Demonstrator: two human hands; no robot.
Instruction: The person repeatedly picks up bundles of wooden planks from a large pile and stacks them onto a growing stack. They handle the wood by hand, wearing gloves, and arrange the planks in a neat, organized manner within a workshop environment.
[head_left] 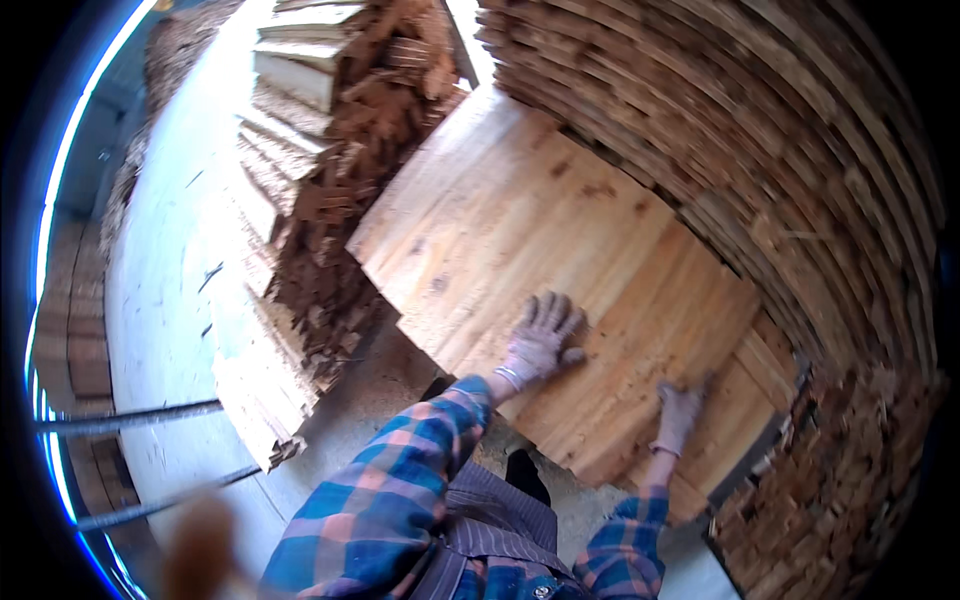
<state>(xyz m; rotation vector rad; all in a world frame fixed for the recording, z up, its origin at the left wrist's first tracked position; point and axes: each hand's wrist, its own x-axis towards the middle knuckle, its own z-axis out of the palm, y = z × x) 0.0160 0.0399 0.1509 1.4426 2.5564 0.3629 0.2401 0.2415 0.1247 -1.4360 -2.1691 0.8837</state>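
My left hand (541, 340), in a pale glove, lies flat with spread fingers on a stack of light wood veneer sheets (520, 220). The grain runs slantwise, with several dark knots. My right hand (680, 416), also gloved, rests on the sheets farther right, near an edge where the upper layer steps down to a lower board (735, 410). Its fingers look stretched out, though slightly blurred. Neither hand holds anything lifted.
A tall stack of rough-edged veneer (700, 100) rises behind and to the right. Broken wood pieces (830, 480) are piled at lower right. Ragged veneer strips (320, 190) lie left of the sheets, beside a pale surface (165, 270). Dark bars (130, 417) cross the lower left.
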